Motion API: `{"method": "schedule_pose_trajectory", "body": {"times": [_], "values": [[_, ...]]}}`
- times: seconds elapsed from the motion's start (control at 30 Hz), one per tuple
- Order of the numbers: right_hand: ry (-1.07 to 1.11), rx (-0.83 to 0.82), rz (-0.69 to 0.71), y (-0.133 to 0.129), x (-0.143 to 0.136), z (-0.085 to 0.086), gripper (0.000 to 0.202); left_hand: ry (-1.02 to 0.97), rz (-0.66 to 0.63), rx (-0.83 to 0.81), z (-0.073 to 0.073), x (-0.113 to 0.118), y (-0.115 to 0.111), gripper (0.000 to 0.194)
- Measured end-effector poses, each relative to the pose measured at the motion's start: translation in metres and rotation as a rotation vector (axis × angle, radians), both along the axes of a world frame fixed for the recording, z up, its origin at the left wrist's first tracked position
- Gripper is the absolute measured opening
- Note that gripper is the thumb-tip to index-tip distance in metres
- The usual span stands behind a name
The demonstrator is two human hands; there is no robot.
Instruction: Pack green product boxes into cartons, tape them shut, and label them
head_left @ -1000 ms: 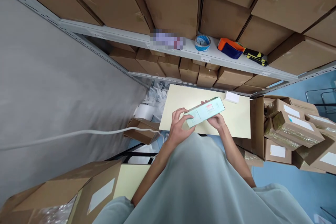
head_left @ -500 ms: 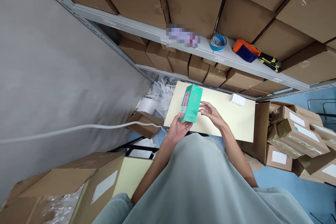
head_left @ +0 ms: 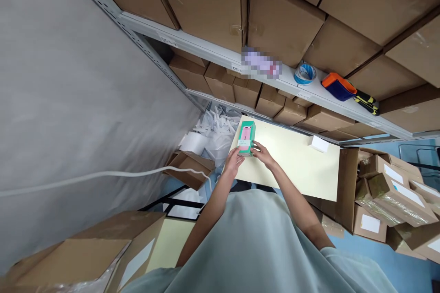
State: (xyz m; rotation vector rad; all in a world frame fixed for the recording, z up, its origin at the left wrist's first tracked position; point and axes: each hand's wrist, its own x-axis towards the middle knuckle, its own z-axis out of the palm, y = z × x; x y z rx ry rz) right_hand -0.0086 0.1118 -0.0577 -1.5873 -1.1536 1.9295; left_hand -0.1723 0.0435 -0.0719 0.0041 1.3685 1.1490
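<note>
A small green carton (head_left: 246, 133) with a pink device pictured on its front is between my two hands, over the left part of the pale yellow tabletop (head_left: 292, 165). My left hand (head_left: 233, 162) grips its lower left corner. The fingers of my right hand (head_left: 264, 154) close on the lower right side. The printed front with a pale band faces up toward me. Whether the carton rests on the tabletop or is held just above it, I cannot tell.
A small white box (head_left: 319, 143) stands at the table's right. Shelves of brown cartons (head_left: 285, 18) rise behind, with blue tape (head_left: 305, 73) on the ledge. Packed boxes (head_left: 395, 192) are at right, an open carton (head_left: 96, 249) at lower left. A white cable (head_left: 103, 174) crosses the left.
The green carton has turned from its side to its pink-pictured front and moved slightly lower. My right hand, apart from it before, now touches its right side. The view has shifted a little.
</note>
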Motion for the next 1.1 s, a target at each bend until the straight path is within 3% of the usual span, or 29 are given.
{"method": "schedule_pose_trajectory", "body": {"times": [0.13, 0.27, 0.4, 0.57, 0.73, 0.9, 1.0, 1.1], "values": [[-0.084, -0.049, -0.007, 0.003, -0.013, -0.008, 0.07, 0.056, 0.007, 0.021, -0.011, -0.004, 0.029, 0.04], [-0.108, -0.028, 0.02, -0.003, -0.009, -0.001, 0.069, 0.092, 0.008, 0.074, -0.01, -0.006, 0.044, 0.034], [-0.113, 0.008, 0.07, -0.01, 0.005, 0.015, 0.069, 0.133, 0.037, 0.093, -0.001, -0.011, 0.039, 0.039], [-0.101, 0.079, 0.138, -0.011, 0.024, 0.038, 0.075, 0.211, 0.166, 0.13, 0.021, -0.013, 0.01, 0.044], [-0.002, 0.123, 0.285, -0.019, 0.036, 0.07, 0.083, 0.358, 0.399, 0.212, 0.061, -0.014, -0.053, 0.035], [0.171, 0.16, 0.554, -0.044, 0.04, 0.09, 0.069, 0.582, 0.643, 0.19, 0.104, -0.01, -0.157, 0.027], [0.246, 0.102, 0.753, -0.068, 0.036, 0.095, 0.067, 0.719, 0.781, 0.12, 0.131, 0.014, -0.232, 0.028], [0.303, 0.037, 0.956, -0.099, 0.029, 0.101, 0.072, 0.811, 0.925, 0.029, 0.158, 0.053, -0.298, 0.029]]}}
